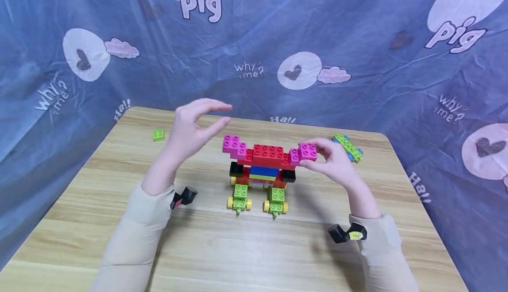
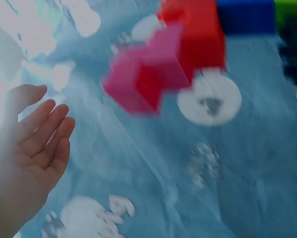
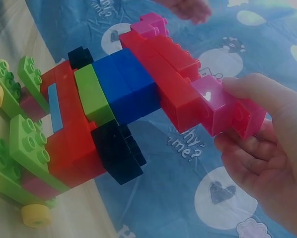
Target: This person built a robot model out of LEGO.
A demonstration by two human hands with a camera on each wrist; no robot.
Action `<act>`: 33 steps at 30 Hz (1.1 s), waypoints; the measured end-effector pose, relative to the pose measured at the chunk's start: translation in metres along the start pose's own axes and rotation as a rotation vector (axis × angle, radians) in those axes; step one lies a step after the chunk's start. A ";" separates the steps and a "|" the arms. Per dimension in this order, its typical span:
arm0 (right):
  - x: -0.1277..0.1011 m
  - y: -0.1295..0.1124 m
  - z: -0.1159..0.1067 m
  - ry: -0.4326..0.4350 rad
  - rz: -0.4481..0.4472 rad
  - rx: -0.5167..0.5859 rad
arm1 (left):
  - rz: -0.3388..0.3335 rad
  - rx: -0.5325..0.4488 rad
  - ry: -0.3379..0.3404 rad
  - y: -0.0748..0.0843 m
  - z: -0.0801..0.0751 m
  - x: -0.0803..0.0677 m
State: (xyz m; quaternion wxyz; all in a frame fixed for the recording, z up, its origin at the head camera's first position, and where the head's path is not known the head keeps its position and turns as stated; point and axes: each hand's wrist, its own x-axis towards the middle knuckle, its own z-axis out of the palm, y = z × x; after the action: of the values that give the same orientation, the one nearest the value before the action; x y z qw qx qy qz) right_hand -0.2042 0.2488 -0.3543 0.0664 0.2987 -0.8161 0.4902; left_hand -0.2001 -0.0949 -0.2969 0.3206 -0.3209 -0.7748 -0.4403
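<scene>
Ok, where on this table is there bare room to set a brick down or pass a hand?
The wooden table is bare along the near edge between the two sleeves, and at far left around the lone small green brick. It is crowded mid-table: the multicoloured brick model on yellow wheels, the right hand pinching its pink end brick, the green brick strip behind.

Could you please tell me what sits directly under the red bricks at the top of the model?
Under the red bricks sit blue bricks, then a green layer, flanked by black bricks. The inside of the stack is hidden.

model (image 1: 262,168) ctr table (image 1: 119,239) | single brick (image 1: 158,135) far-L | plate (image 1: 348,147) far-R
</scene>
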 end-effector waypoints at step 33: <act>-0.001 -0.001 0.000 -0.014 0.032 0.004 | -0.671 0.079 -0.294 -0.179 -0.013 -0.056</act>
State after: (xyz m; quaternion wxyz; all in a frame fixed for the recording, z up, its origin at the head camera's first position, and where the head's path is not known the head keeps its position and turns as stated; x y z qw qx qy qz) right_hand -0.2028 0.2491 -0.3542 0.0522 0.2891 -0.8202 0.4909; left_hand -0.3045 -0.1912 -0.4206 0.0559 -0.0960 -0.8912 -0.4398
